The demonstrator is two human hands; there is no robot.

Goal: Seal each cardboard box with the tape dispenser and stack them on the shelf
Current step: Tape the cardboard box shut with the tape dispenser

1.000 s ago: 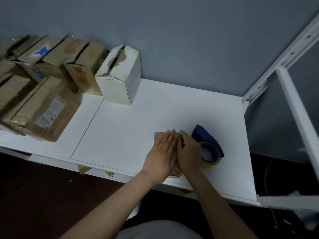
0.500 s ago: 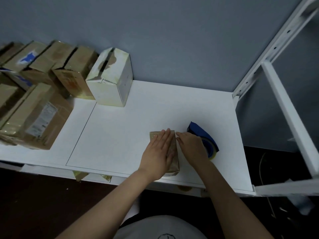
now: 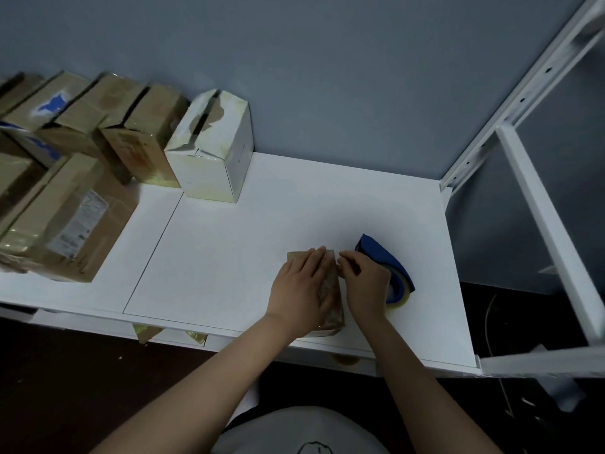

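Looking down from the head view, the small cardboard box (image 3: 331, 291) lies near the front edge of the white shelf board (image 3: 262, 217), its long axis running away from the person toward the wall. The left hand (image 3: 299, 288) lies flat on the box with straight fingers, pressing it down and gripping nothing. The right hand (image 3: 365, 283) sits just beside the box's right side, fingers curled, thumb and forefinger meeting at the far right corner. Whether they pinch a tape end, the box edge or nothing, I cannot tell.

The blue tape dispenser (image 3: 388, 260) rests on the board just right of that hand and is partly hidden by it. So the right hand is nearer to it, and I'd judge a pull of tape would run along the box's length.

Further left, a scuffed white box (image 3: 212, 152) stands at the wall, with brown boxes (image 3: 72, 217) crowded beyond it. The wall is grey, the white shelf frame (image 3: 530, 86) rises on the right, and the floor below is dark.
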